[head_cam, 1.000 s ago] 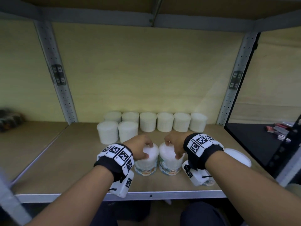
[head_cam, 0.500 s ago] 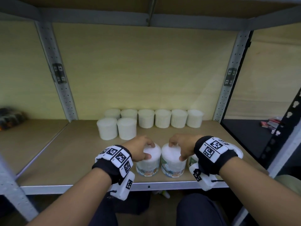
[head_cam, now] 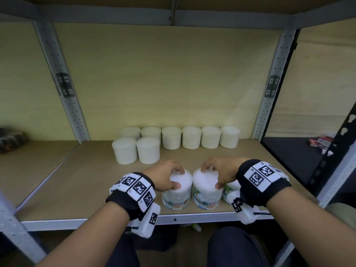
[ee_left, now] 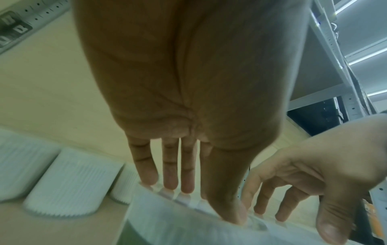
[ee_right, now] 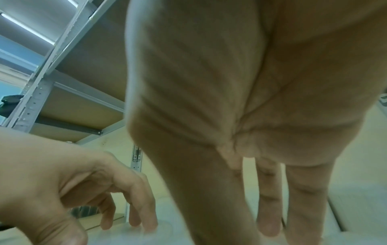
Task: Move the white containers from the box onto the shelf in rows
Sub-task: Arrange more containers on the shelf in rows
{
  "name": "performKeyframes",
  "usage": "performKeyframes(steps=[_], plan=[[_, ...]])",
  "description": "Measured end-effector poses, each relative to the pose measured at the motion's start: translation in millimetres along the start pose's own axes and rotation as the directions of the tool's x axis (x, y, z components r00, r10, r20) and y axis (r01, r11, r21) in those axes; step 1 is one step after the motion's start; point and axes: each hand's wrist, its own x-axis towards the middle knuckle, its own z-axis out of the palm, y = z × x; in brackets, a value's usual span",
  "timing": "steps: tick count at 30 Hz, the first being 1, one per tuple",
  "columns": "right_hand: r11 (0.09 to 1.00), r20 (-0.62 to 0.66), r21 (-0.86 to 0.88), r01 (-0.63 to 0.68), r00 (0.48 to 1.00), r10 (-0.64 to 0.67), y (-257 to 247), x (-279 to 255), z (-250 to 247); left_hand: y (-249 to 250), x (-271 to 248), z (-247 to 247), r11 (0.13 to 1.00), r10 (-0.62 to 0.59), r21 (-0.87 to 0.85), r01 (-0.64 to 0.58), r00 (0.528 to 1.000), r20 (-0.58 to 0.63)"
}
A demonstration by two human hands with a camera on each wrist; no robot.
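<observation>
Two white containers with "Cotton Buds" labels stand side by side near the front edge of the shelf [head_cam: 86, 182]. My left hand [head_cam: 173, 178] grips the lid of the left container [head_cam: 178, 195] from above. My right hand [head_cam: 212, 177] grips the lid of the right container [head_cam: 207, 195] the same way. In the left wrist view my fingers [ee_left: 169, 180] press on the lid rim [ee_left: 167, 220]. A third labelled container [head_cam: 230, 188] is half hidden behind my right wrist. Several plain white containers [head_cam: 191, 137] form a back row, with two more [head_cam: 124, 151] in front at the left.
Grey steel uprights [head_cam: 64, 89] [head_cam: 269, 89] frame the bay, and a shelf board sits overhead. A dark bundle [head_cam: 11, 139] lies in the bay to the left. Red packets [head_cam: 320, 141] lie on a dark surface at the right.
Both hands keep the same hold on the two front containers. My head view has shifted a little, and the third container is now more hidden behind my right wrist.
</observation>
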Motion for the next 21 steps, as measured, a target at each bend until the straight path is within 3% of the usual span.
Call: performKeyframes(steps=[6,13,17,21], plan=[[0.989,-0.114,0.138,0.045,0.993,-0.029,-7.8,8.5,-17.4,-12.6,0.6,-10.6,0.995,-0.052,-0.085,0.046,0.996,-0.069],[0.946,-0.318,0.266,0.188,0.943,-0.098,-40.1,47.1,-31.6,-65.7,0.6,-39.2,0.966,-0.241,-0.137,0.221,0.958,-0.156],[0.946,-0.37,0.233,0.225,0.92,-0.128,-63.5,76.1,-45.5,-102.6,1.9,-55.7,0.945,-0.32,-0.133,0.298,0.927,-0.196],[0.959,-0.322,0.168,0.229,0.932,-0.167,-86.3,110.8,-61.1,-134.9,12.5,-67.1,0.926,-0.372,-0.152,0.345,0.9,-0.226]])
